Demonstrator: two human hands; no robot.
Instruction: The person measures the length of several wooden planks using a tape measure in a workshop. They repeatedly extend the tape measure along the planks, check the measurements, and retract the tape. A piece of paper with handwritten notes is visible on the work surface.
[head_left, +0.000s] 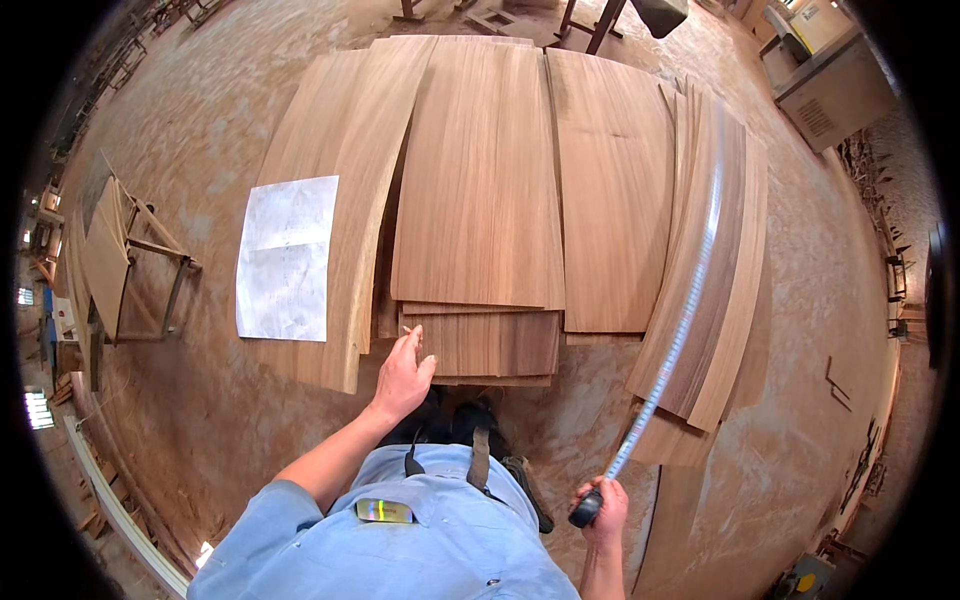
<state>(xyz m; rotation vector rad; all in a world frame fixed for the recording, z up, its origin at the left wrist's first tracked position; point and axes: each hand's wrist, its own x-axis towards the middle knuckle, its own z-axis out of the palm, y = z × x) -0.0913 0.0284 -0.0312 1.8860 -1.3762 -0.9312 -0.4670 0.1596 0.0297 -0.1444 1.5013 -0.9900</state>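
My right hand (606, 506) grips a black tape measure case (586, 508). Its pale blade (679, 341) runs out from it, up along the wood veneer sheets (712, 300) on the right. My left hand (406, 372) is over the near edge of the middle stack, with a small thin object (407, 330), perhaps a pencil, between its fingertips. Under and beyond that hand lie a short, darker veneer piece (495, 345) and a wide veneer sheet (480, 187). A creased white paper sheet (286, 259) rests on the left veneer stack (341, 300).
Another veneer stack (611, 202) lies right of the middle one. A wooden frame with leaning panels (112, 262) stands at the far left. Dark metal legs (600, 26) stand beyond the stacks, and a grey machine cabinet (836, 90) is at the upper right.
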